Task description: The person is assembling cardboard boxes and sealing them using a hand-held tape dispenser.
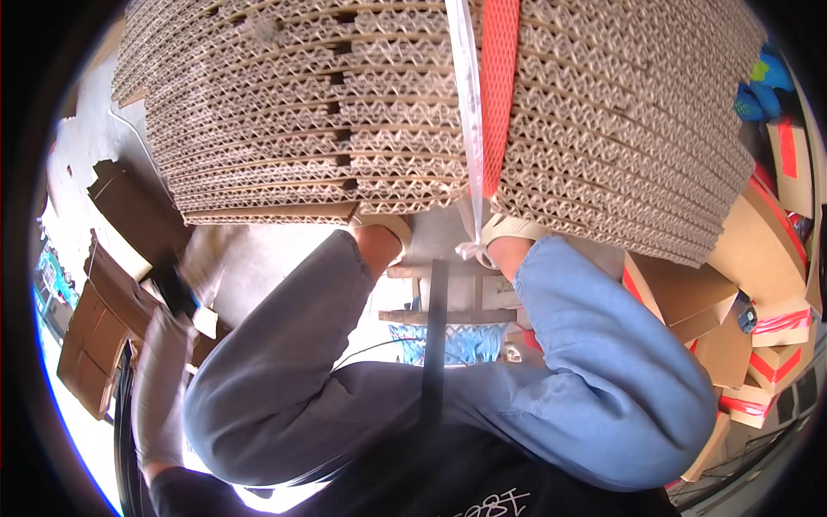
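A tall stack of flat corrugated cardboard fills the upper part of the head view, its wavy cut edges facing me. A red woven strap and a clear plastic strip run down over its front; the strip ends in a knot near my right shoe. My left arm, in a pale sleeve with a dark band at the wrist, reaches out at the left. Beyond that band my left hand is smeared by motion beside a brown cardboard piece; its fingers cannot be made out. My right hand is out of view.
My bent legs in blue trousers frame the middle, feet near the stack's lower edge. Cardboard boxes with red tape crowd the right. More brown cardboard leans at the left. A slatted wooden piece with blue material lies between my legs.
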{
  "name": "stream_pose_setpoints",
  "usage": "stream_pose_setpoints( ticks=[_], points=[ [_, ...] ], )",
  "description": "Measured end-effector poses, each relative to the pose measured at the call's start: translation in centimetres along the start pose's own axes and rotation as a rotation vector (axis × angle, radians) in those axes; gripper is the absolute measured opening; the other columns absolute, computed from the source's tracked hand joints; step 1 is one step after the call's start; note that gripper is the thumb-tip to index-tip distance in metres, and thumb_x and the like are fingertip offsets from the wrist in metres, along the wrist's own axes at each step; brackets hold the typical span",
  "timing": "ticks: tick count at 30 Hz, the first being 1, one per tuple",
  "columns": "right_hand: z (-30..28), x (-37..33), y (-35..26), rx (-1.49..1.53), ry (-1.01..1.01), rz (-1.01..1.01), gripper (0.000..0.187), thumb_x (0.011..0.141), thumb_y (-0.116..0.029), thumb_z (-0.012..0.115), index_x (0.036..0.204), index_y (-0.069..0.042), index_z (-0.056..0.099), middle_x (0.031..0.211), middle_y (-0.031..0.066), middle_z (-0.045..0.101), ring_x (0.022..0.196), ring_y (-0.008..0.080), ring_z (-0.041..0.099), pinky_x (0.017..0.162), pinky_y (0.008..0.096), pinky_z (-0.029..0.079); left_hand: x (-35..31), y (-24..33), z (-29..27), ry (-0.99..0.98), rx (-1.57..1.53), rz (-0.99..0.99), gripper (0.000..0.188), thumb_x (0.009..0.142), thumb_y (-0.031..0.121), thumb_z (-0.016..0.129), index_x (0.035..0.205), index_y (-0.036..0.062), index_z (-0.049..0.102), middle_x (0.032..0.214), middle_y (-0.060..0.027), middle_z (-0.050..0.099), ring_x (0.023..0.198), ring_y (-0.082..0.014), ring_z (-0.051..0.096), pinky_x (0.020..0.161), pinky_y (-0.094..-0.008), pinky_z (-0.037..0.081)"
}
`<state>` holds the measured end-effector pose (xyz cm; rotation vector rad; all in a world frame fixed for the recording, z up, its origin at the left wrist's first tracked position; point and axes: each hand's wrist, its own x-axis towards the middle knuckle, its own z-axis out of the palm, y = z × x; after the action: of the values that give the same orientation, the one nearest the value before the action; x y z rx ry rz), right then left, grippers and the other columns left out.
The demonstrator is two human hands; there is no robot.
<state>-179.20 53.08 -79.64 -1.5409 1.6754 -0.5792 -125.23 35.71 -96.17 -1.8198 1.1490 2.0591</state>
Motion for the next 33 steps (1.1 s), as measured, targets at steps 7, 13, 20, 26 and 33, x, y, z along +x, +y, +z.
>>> stream_pose_setpoints(
  ticks=[7, 13, 20, 26, 33],
  points=[
    [-0.9, 2.9, 0.4, 0.009, -0.016, 0.055, 0.02, 0.083, -0.012, 0.069, 0.102, -0.004, 0.07, 0.1, 0.0159, 0.07, 0.091, 0.0309, 0.068, 0.08, 0.042, 0.054, -0.9, 7.8, 31.7, -0.778, 0.881, 0.477, 0.054, 0.106, 0.04, 0.033, 0.141, -0.0004, 0.042, 0.141, -0.0213, 0.049, 0.129, -0.0293, 0.049, 0.112, -0.0388, 0.04],
    [-0.3, 4.1, 0.7, -0.009, -0.052, 0.033, 0.016, 0.087, -0.016, 0.065, 0.096, -0.003, 0.067, 0.091, 0.0137, 0.067, 0.082, 0.0285, 0.065, 0.073, 0.0403, 0.052, 1.5, 4.2, 25.0, -0.652, 0.867, 0.252, 0.053, 0.105, 0.038, 0.035, 0.141, -0.0003, 0.043, 0.139, -0.0208, 0.05, 0.126, -0.0285, 0.051, 0.11, -0.0385, 0.041],
    [-0.2, 1.4, -0.2, 0.014, -0.106, -0.025, 0.024, 0.096, -0.022, 0.058, 0.086, -0.001, 0.062, 0.077, 0.01, 0.063, 0.068, 0.0239, 0.058, 0.06, 0.0366, 0.047, -2.3, -0.2, 23.8, -0.509, 0.824, 0.177, 0.051, 0.104, 0.036, 0.036, 0.14, -0.0001, 0.044, 0.136, -0.0202, 0.052, 0.123, -0.0275, 0.052, 0.107, -0.0382, 0.043],
    [3.4, -2.4, -0.2, 0.018, -0.09, -0.069, 0.032, 0.099, -0.026, 0.055, 0.081, 0.0, 0.06, 0.07, 0.0082, 0.06, 0.06, 0.0217, 0.055, 0.054, 0.0349, 0.044, -6.7, -5.1, 24.3, -0.385, 0.794, 0.173, 0.05, 0.103, 0.034, 0.038, 0.139, 0.0001, 0.045, 0.134, -0.0197, 0.053, 0.12, -0.0267, 0.054, 0.104, -0.038, 0.044],
    [9.5, -4.2, 1.9, -0.071, -0.005, -0.108, 0.027, 0.096, -0.024, 0.057, 0.083, -0.001, 0.062, 0.073, 0.009, 0.062, 0.064, 0.023, 0.057, 0.057, 0.0363, 0.046, -11.9, -10.6, 25.7, -0.295, 0.714, 0.137, 0.049, 0.102, 0.032, 0.04, 0.139, 0.0002, 0.047, 0.132, -0.0192, 0.054, 0.117, -0.0257, 0.055, 0.101, -0.0377, 0.045]
  ],
)
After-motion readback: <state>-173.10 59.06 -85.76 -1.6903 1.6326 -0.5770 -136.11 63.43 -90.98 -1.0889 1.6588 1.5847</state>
